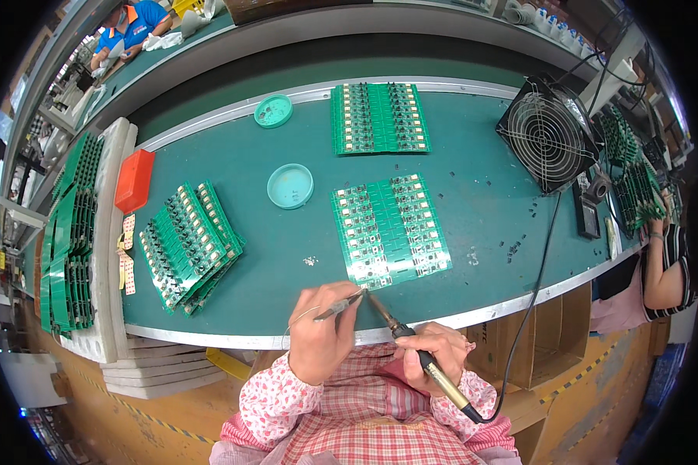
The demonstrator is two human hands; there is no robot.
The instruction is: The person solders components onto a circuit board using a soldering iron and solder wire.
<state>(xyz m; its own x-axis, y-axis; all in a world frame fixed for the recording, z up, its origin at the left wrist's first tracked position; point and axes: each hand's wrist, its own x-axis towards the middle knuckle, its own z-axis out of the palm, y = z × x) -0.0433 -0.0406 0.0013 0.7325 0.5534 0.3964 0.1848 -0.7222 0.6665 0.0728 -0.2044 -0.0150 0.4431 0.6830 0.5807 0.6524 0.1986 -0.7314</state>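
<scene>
My left hand (323, 329) is closed on a pair of dark tweezers (336, 307), their points at the front left corner of a green circuit board panel (390, 232). A thin wire loops out beside that hand. In my right hand (436, 355) is a soldering iron (447, 384) with a dark and gold handle. Its tip meets the same corner, close to the tweezers; whether it touches the board I cannot tell. Rows of small white and black parts run down both sides of the panel, which lies flat on the green mat.
Behind lies another board panel (380, 116), near two round teal dishes (290, 187). Stacked boards (190, 248) and a red box (134, 181) are on the left. A black fan (547, 136) stands right; the iron's cord (529, 306) crosses the bench edge. Co-workers sit far left and right.
</scene>
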